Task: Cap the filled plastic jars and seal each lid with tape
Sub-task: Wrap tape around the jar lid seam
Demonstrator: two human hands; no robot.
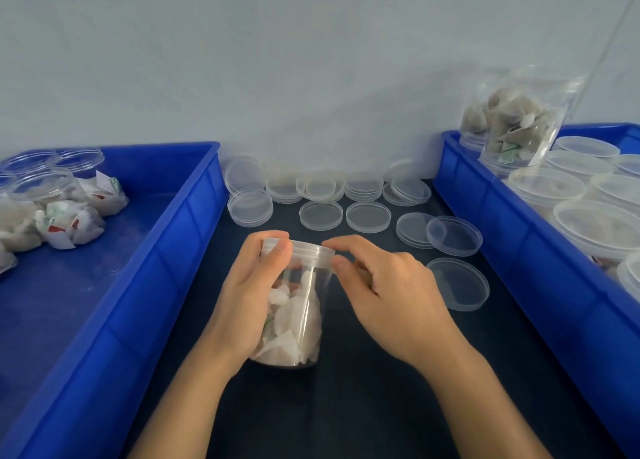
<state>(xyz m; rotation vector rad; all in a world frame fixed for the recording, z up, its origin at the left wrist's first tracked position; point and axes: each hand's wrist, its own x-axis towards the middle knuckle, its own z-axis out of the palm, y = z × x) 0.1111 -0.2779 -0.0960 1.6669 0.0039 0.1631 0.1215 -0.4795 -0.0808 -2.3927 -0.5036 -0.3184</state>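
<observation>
Your left hand (249, 295) wraps the clear jar (294, 306) of white sachets; your right hand (388, 295) pinches its lid (304, 249) between thumb and forefinger. Beyond your fingertips lie loose lids (367, 216); blue bins (166, 250) flank them.

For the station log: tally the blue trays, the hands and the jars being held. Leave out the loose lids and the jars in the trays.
Blue trays: 2, the left tray and the right tray
Hands: 2, the left hand and the right hand
Held jars: 1, the jar between both hands
Total: 5
</observation>
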